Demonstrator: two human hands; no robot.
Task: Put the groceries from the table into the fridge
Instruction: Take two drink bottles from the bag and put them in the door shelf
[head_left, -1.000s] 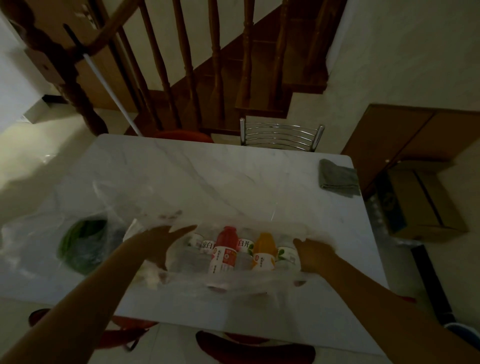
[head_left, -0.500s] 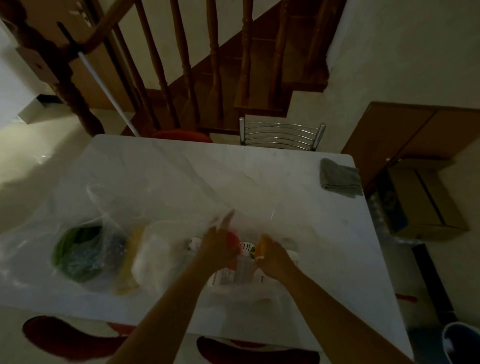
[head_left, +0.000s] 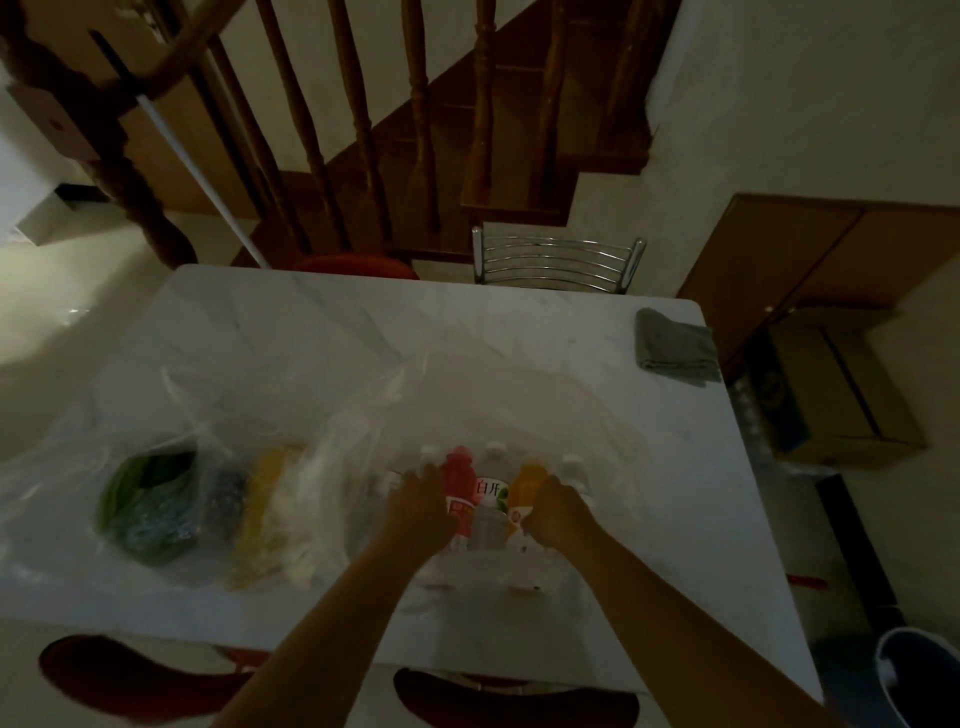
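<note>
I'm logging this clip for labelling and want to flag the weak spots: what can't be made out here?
All in the head view:
- Left hand and right hand: fingers hidden behind the backs of the hands, so the grip is unclear.
- Bottles: the hands cover several; the labels are mostly too blurred to read.
- Green vegetables: dim and veiled by the plastic bag; kind unclear.
- Fridge: not in frame.

A grey cloth lies at the far right corner of the surface. Beyond it stand a metal chair and wooden stairs. A cardboard box sits on the floor beside a brown cabinet.
</note>
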